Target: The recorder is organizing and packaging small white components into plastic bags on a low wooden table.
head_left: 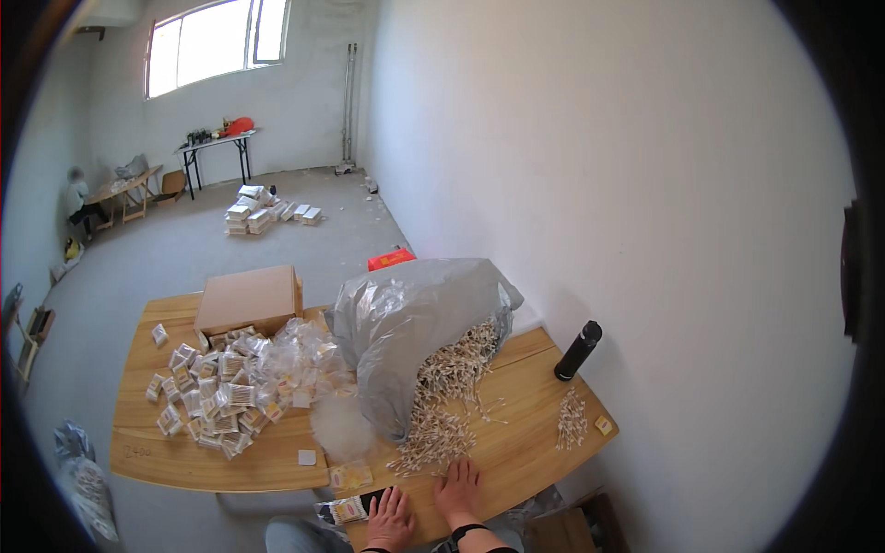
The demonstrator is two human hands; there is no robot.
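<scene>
My left hand (391, 520) lies with fingers stretched out at the near table edge, touching or beside a dark flat thing (370, 499) whose kind I cannot make out. A clear packet (345, 511) with a yellow print lies just left of it, and another flat packet (350, 476) sits beyond. My right hand (458, 491) rests palm down, fingers extended, on the wood. Just past its fingertips spreads a heap of loose cotton swabs (433, 437), spilling out of a big grey plastic bag (401, 309). Neither hand holds anything visible.
Filled cotton swab packets (210, 405) cover the table's left, beside clear empty bags (309, 355) and a cardboard box (245, 297). A black bottle (578, 350) stands at right near a smaller swab pile (572, 422). White wall (645, 166) borders the right. Another person (79, 198) is far left.
</scene>
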